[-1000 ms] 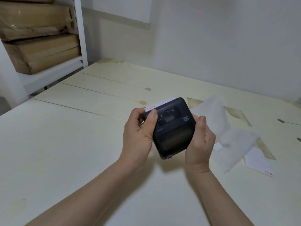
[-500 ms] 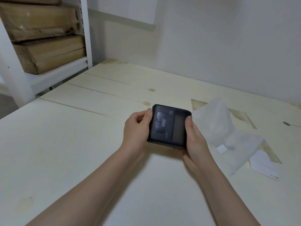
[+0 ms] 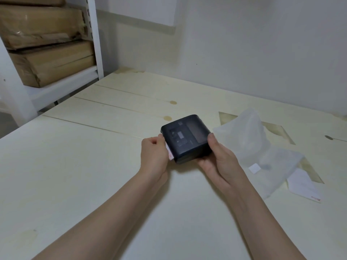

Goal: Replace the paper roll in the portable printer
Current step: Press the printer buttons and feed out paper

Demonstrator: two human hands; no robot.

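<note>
The small black portable printer (image 3: 185, 137) is held just above the pale wooden table (image 3: 84, 166), lid shut, its top face with buttons turned up. My right hand (image 3: 216, 158) cups it from below and from the right, thumb on its top edge. My left hand (image 3: 154, 154) is at its left side, fingers pinched on a strip of white paper (image 3: 170, 154) with a red mark that sticks out of the printer. The roll itself is hidden inside.
A crumpled clear plastic bag (image 3: 249, 139) with a small white sticker lies right of the printer. A loose white paper slip (image 3: 304, 186) lies beyond it at the right. A white shelf (image 3: 62, 85) with brown cardboard boxes (image 3: 47, 62) stands at the far left.
The printer was lowered from a tilted, raised pose and turned flat. My left hand shifted from gripping its side to pinching the paper strip at its left edge.
</note>
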